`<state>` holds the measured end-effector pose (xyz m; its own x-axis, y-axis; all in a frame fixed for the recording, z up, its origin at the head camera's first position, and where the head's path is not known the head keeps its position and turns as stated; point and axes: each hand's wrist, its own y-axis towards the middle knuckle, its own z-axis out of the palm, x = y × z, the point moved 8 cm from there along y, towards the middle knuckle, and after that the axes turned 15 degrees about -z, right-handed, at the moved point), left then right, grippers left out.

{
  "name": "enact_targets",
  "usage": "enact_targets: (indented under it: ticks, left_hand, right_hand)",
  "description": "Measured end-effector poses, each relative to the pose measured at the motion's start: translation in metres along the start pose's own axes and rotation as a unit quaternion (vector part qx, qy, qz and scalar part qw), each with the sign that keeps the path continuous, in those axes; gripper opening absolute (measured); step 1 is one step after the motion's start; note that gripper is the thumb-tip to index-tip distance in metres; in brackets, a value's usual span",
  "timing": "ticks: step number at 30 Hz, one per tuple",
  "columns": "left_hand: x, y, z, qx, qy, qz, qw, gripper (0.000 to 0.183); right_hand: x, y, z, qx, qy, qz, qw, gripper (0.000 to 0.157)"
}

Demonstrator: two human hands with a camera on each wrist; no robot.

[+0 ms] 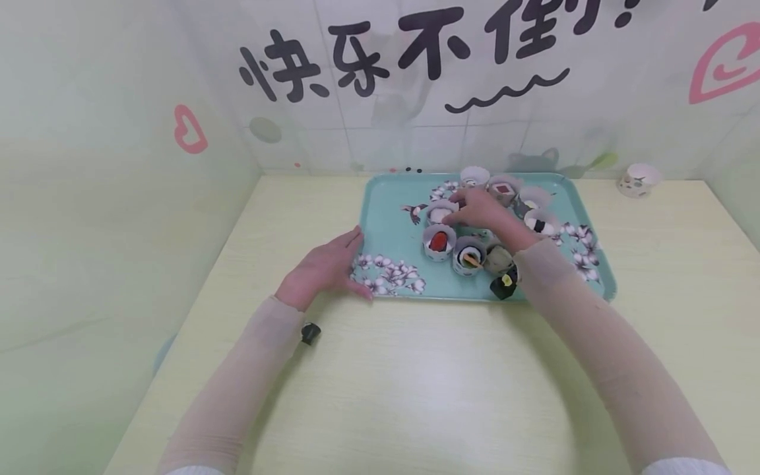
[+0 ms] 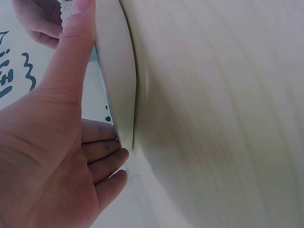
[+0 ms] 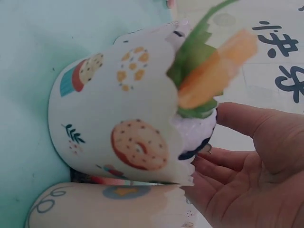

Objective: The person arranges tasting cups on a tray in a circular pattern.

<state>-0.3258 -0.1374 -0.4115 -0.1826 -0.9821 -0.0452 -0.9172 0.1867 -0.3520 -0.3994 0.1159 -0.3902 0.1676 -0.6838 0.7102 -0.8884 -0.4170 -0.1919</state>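
Note:
My left hand [image 1: 328, 262] rests against the left edge of the teal tray [image 1: 396, 210], fingers extended along its side and thumb near its front edge. Over the tray, my right hand [image 1: 483, 211] has thumb and fingers at the rim of a paper cup [image 1: 441, 214] with a pale piece inside. Its fingertips are partly hidden behind nearer cups in the right wrist view, so the grip does not show. Just in front are a cup with a red-topped piece [image 1: 438, 242] and a patterned cup [image 3: 114, 109] holding a rice roll with a carrot strip [image 3: 216, 71] and green leaf.
More filled cups [image 1: 504, 189] form a ring on the tray. A black piece with a yellow top [image 1: 504, 285] lies at the tray's front edge. Another small black piece [image 1: 310, 333] is on the table by my left forearm. One cup [image 1: 638, 181] stands right of the tray.

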Motion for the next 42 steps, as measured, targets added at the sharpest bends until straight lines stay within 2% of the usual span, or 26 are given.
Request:
enact_targets:
  ticks: [8,22,30,37,42]
  left_hand:
    - [-0.001,0.001,-0.002,-0.001,0.005,0.005,1.0000,0.136]
    - [-0.001,0.001,-0.001,-0.001,0.005,0.008,1.0000,0.137]
    - [-0.002,0.001,-0.001,0.005,0.002,0.002,1.0000,0.137]
    - [-0.003,0.002,0.000,0.000,0.001,0.003,1.0000,0.138]
    - [-0.003,0.003,0.000,0.000,0.004,0.002,1.0000,0.138]
  right_hand:
    - [0.006,-0.006,-0.002,0.022,0.021,-0.028,0.999,0.064]
    - [0.001,-0.025,-0.041,-0.016,0.045,-0.042,0.998,0.065]
    - [-0.017,-0.038,-0.065,-0.051,0.053,-0.038,0.997,0.069]
    - [-0.034,-0.061,-0.087,-0.093,0.053,-0.029,0.994,0.066]
    - [-0.055,-0.077,-0.101,-0.119,0.043,-0.016,0.992,0.067]
